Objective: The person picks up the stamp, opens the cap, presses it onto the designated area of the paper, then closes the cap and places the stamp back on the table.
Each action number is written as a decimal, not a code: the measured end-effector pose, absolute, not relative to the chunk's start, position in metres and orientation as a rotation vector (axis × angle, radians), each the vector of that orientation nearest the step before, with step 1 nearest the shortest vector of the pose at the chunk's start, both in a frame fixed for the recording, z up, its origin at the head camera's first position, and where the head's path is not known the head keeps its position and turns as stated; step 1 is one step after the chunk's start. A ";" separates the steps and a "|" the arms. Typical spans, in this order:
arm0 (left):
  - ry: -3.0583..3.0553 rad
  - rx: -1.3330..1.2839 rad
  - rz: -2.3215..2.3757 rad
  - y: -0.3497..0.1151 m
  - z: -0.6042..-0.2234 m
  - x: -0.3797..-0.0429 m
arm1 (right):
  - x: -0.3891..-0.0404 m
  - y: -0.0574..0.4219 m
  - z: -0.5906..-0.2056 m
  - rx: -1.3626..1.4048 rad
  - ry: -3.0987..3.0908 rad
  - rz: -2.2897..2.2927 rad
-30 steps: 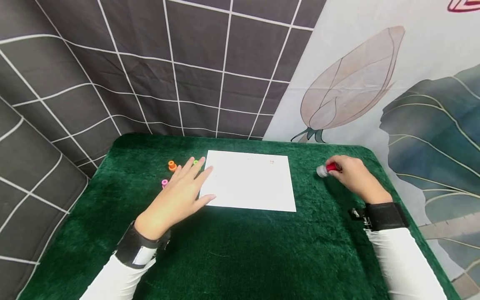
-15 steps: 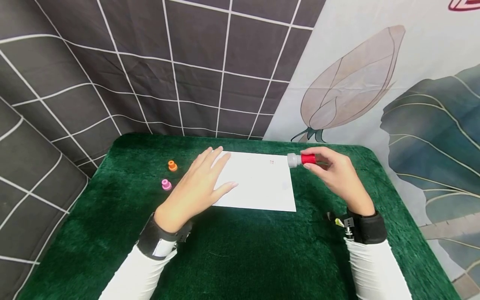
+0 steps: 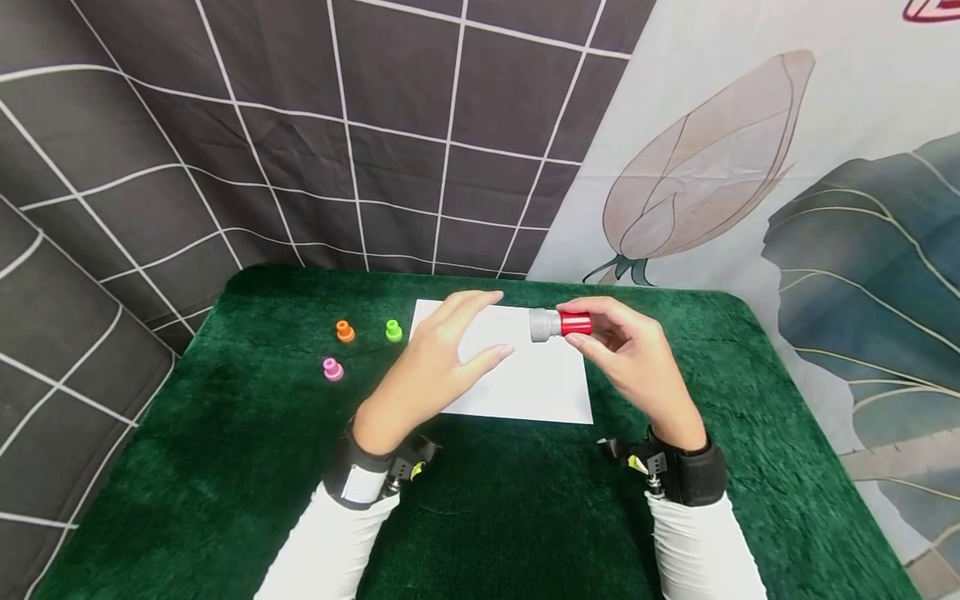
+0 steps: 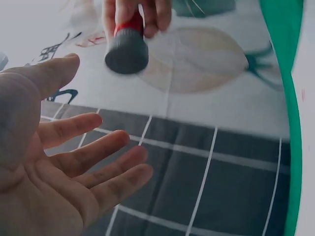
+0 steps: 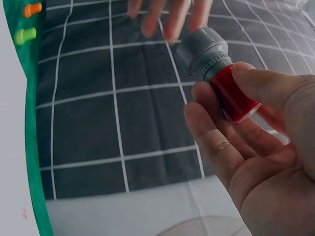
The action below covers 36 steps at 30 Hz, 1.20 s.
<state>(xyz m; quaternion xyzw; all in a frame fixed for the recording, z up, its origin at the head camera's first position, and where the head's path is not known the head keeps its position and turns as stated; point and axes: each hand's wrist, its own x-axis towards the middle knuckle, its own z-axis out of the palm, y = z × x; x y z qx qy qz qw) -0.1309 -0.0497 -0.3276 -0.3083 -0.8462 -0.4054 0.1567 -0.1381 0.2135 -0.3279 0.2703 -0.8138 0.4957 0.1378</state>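
My right hand point(image 3: 633, 354) pinches a small red cylinder with a grey cap point(image 5: 229, 86) between thumb and fingers, above the paper's right part. The piece lies sideways, its wider grey end pointing left toward my left hand. Opposite it, my left hand point(image 3: 423, 367) is raised over the paper's left side, thumb and fingers spread. Nothing lies in that palm in the left wrist view, where the grey cap point(image 4: 127, 53) faces the fingers across a gap. Beneath both hands is a white sheet of paper point(image 3: 517, 387), partly hidden.
Left of the paper stand small stepped pieces: one orange point(image 3: 344, 332), one green point(image 3: 393, 331) and one pink point(image 3: 332, 369). Everything rests on a dark green cloth point(image 3: 510, 508). A grey gridded curtain point(image 3: 397, 167) hangs behind the table. Small red print shows on the paper.
My right hand has carried the red cylinder with a grey cap leftward from the table's right side to over the paper. My left hand has shifted right, uncovering the green and pink pieces.
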 end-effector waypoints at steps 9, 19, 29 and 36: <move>-2.254 -0.842 -1.818 -0.024 -0.339 -0.133 | -0.134 0.199 -0.331 0.834 -2.339 1.394; -2.133 -0.764 -1.978 -0.019 -0.347 -0.135 | -0.134 0.198 -0.334 0.850 -2.351 1.301; -2.169 -0.751 -1.979 -0.023 -0.331 -0.129 | -0.134 0.196 -0.331 0.857 -2.348 1.310; -2.176 -0.750 -1.968 -0.028 -0.342 -0.137 | -0.135 0.193 -0.330 0.868 -2.343 1.313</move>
